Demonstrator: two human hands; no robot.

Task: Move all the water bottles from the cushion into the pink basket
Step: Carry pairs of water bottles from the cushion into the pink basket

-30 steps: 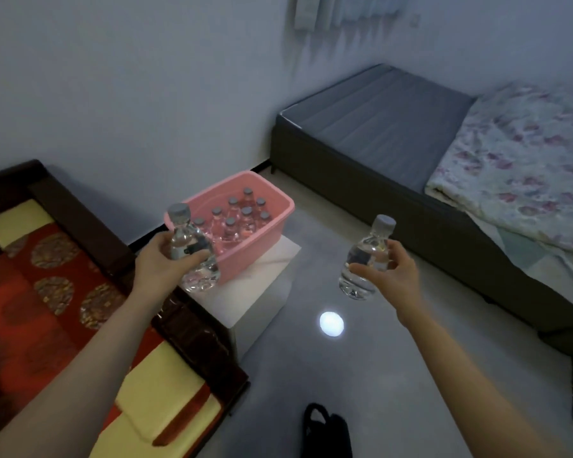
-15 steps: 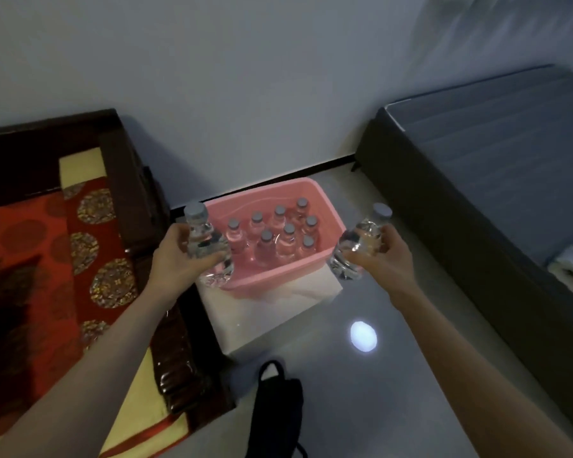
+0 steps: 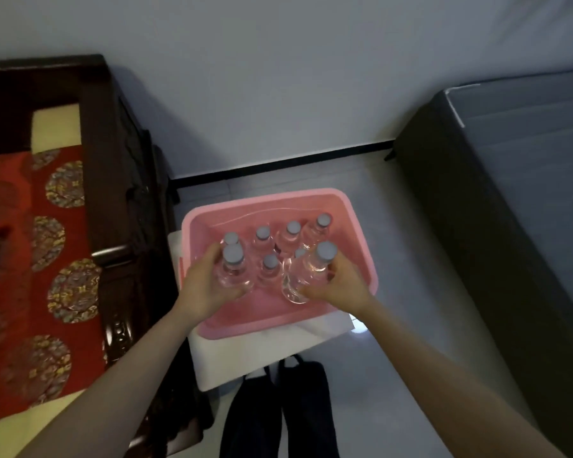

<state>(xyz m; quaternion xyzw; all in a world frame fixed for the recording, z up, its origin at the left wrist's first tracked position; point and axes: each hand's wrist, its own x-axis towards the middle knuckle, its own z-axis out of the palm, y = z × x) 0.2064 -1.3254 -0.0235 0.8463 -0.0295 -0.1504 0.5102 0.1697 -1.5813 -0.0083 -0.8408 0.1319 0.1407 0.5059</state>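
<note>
Pink basket [image 3: 265, 197], clear bottles [image 3: 303, 276] with grey-blue caps [image 3: 262, 232], white desk [image 3: 219, 355]. The cushion [image 3: 10, 200] is deep red, patterned with gold-and-grey roundels and bordered in pale yellow; its frame [image 3: 119, 193] is near-black brown. The bed [image 3: 510, 200] is charcoal grey, the bag [image 3: 278, 411] black, the wall [image 3: 278, 77] pale grey, the skirting [image 3: 278, 164] black, the floor [image 3: 394, 375] light grey.
</note>
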